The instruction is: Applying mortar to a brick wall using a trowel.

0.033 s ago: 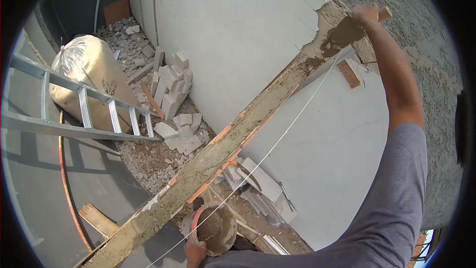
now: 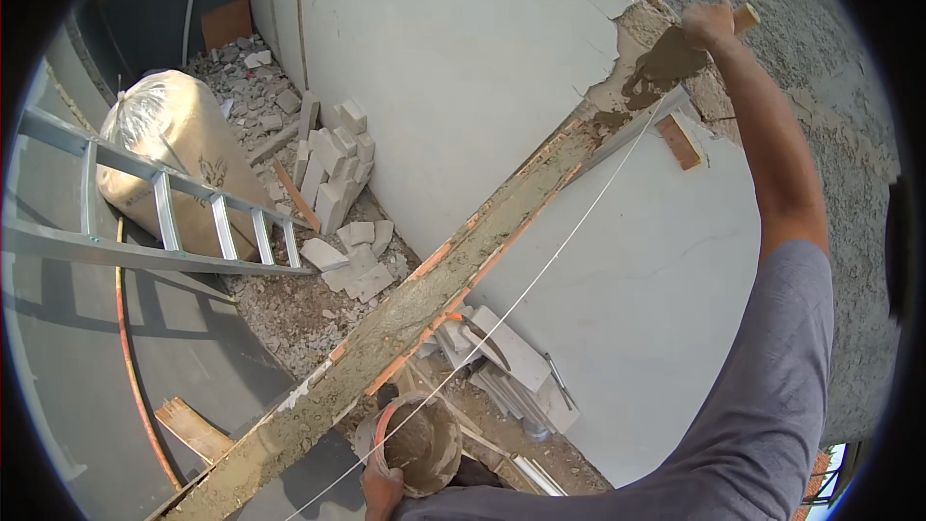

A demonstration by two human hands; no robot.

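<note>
My right hand (image 2: 709, 26), at the upper right, is closed round the wooden-handled trowel (image 2: 673, 60). Its blade is coated with wet grey mortar and lies against the mortar at the far end of the narrow wall top (image 2: 386, 333). A layer of mortar runs along that wall top, with orange brick edges showing at its sides. At the lower middle, my left hand (image 2: 382, 492) grips the rim of a bucket (image 2: 450, 439) smeared with mortar. The bucket hangs just right of the wall; its bottom is hidden. A taut white string (image 2: 540, 280) passes over the bucket and alongside the wall.
Far below on the left stand an aluminium ladder (image 2: 164, 203) and a full beige sack (image 2: 178, 135). Pale block pieces (image 2: 333, 169) and rubble lie beside them. Boards and slabs (image 2: 511, 357) lie right of the wall. A wood piece (image 2: 680, 142) sticks out near the trowel.
</note>
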